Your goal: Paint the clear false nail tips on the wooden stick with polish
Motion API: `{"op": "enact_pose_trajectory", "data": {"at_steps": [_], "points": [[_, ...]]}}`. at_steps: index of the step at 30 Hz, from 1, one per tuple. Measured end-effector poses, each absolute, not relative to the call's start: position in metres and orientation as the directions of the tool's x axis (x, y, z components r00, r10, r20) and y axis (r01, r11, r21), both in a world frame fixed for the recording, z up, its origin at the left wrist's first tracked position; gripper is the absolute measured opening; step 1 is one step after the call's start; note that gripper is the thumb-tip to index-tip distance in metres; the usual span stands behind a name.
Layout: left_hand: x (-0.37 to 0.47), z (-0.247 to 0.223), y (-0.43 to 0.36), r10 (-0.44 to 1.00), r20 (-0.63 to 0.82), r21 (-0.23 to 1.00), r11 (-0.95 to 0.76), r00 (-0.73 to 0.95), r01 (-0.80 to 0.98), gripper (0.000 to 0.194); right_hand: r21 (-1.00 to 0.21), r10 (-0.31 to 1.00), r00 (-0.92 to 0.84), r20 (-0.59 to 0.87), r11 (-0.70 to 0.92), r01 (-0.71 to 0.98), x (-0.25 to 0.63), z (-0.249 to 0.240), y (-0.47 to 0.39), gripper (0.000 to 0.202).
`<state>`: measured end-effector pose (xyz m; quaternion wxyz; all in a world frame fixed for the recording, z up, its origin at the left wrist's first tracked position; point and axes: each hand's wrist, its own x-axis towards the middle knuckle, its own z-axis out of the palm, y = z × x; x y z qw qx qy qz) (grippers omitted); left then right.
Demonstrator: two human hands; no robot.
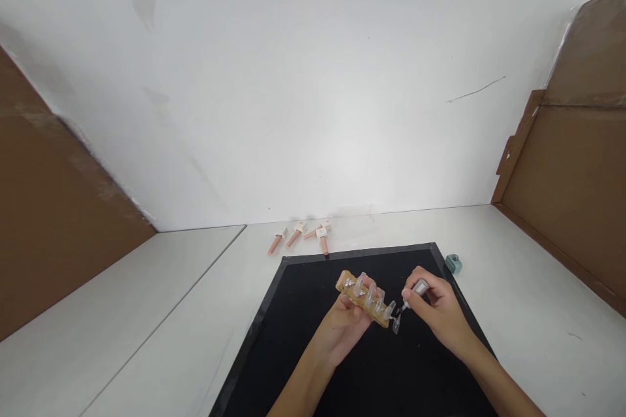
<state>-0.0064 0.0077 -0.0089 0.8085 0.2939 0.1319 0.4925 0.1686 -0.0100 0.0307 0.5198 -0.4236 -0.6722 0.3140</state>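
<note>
My left hand [345, 326] is closed around a light wooden strip [359, 295] held tilted above the black mat. Several clear nail tips [380, 305] stand in a row along the strip. In the fingers of my right hand [437, 309] is a nail polish brush with a silver-grey cap [419, 288]. Its dark bristle end points down and left, at the clear nail tip [396, 324] on the strip's right end. Whether the bristles touch that tip, I cannot tell. A small teal bottle [454, 264] stands on the white table, right of the mat.
The black mat [313, 313] with a grey border lies under both hands. Several small bottles with pink caps [323, 244] lie at the back of the white table [161, 313]. A white wall [313, 78] rises behind, with brown cardboard panels [577, 182] at the sides.
</note>
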Motion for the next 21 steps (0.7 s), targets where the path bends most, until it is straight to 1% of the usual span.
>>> {"op": "enact_pose_trajectory", "data": {"at_steps": [5, 10, 13, 15, 21], "points": [[-0.0059, -0.0073, 0.0062, 0.86, 0.084, 0.604, 0.357, 0.503, -0.713, 0.034, -0.875, 0.905, -0.052, 0.423, 0.422, 0.235, 0.1676, 0.03, -0.0095, 0.021], [-0.0068, -0.0064, 0.0052, 0.878, 0.065, 0.586, 0.351, 0.474, -0.73, 0.035, -0.913, 0.924, 0.054, 0.379, 0.363, 0.184, 0.1678, 0.0259, -0.0071, 0.022], [-0.0078, -0.0063, 0.006, 0.879, 0.048, 0.589, 0.359, 0.475, -0.724, 0.036, -0.917, 0.922, 0.08, 0.38, 0.364, 0.161, 0.1688, 0.0249, -0.0067, 0.022], [-0.008, -0.0062, 0.0068, 0.884, 0.044, 0.591, 0.352, 0.465, -0.725, 0.035, -0.915, 0.92, 0.053, 0.388, 0.378, 0.139, 0.169, 0.0264, -0.0081, 0.022], [-0.0073, -0.0075, 0.0089, 0.891, 0.053, 0.58, 0.34, 0.451, -0.74, 0.034, -0.877, 0.881, -0.121, 0.457, 0.47, 0.104, 0.1665, 0.0335, -0.0144, 0.02]]}}
